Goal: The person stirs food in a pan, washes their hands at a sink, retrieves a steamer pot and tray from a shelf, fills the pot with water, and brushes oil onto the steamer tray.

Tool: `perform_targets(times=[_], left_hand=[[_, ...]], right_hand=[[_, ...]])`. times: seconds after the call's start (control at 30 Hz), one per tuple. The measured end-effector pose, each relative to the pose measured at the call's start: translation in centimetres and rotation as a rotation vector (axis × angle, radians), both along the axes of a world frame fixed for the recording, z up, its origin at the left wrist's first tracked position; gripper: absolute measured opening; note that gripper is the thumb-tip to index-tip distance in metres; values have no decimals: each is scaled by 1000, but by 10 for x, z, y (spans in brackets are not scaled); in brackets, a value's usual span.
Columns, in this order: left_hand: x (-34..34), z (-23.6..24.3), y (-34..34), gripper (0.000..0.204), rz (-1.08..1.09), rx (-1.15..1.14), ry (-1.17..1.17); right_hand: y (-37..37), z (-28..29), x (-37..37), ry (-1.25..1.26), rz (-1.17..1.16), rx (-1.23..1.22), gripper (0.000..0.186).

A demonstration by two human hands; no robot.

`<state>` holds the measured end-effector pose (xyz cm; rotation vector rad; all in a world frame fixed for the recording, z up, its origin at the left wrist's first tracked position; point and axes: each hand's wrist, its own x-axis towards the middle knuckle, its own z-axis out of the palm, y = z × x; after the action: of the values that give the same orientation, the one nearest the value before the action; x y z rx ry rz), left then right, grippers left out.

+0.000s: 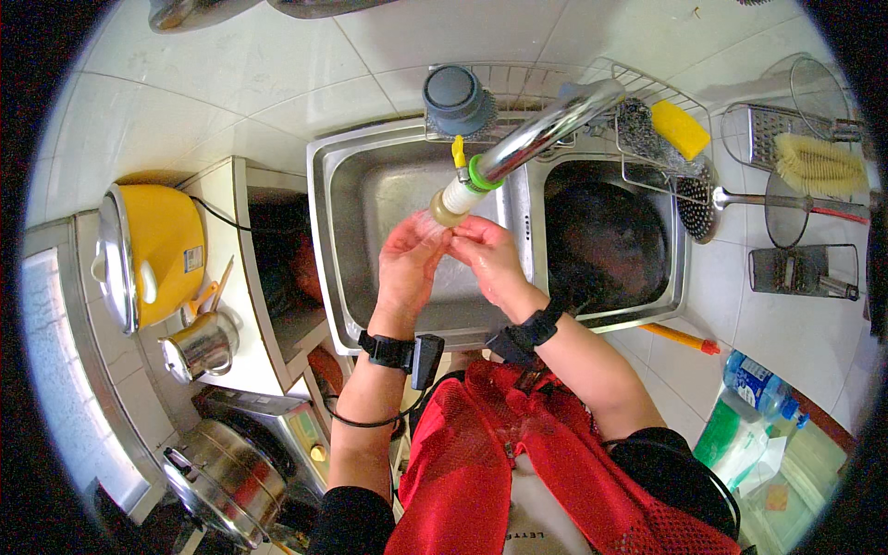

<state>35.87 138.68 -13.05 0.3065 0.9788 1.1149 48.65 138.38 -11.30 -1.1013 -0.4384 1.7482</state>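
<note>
Both my hands are together over the left basin of a steel double sink (370, 185), under the white nozzle (461, 197) of a chrome faucet (546, 134). Water sprays from the nozzle over my fingers. My left hand (407, 262) has its fingers bent and pressed together, near the fingertips of my right hand (492, 261). The right hand's fingers are also pinched closed. Anything between them is hidden by the nozzle and water or too small to name. A yellow piece (459, 153) sticks out by the green ring on the faucet.
A dark round pan (606, 245) fills the right basin. Behind the sink, a wire rack (638, 83) holds a yellow sponge (680, 129) and a grey round-topped brush (455, 100). Strainers and graters (800, 268) hang at right. A yellow rice cooker (166, 254) and steel pot (227, 481) stand left.
</note>
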Motion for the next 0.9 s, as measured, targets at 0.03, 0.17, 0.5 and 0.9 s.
perform_targets(times=[0.03, 0.17, 0.5, 0.9], left_hand=[[2, -1, 1, 35, 26, 28, -5], [7, 5, -7, 33, -12, 38, 182], [7, 12, 1, 25, 6, -88, 88], [3, 11, -12, 27, -25, 8, 533]], right_hand=[[-2, -2, 0, -1, -1, 0, 19], [-2, -8, 7, 5, 68, -161, 19], [-6, -17, -6, -188, -38, -117, 17], [10, -6, 12, 513, -11, -212, 61]])
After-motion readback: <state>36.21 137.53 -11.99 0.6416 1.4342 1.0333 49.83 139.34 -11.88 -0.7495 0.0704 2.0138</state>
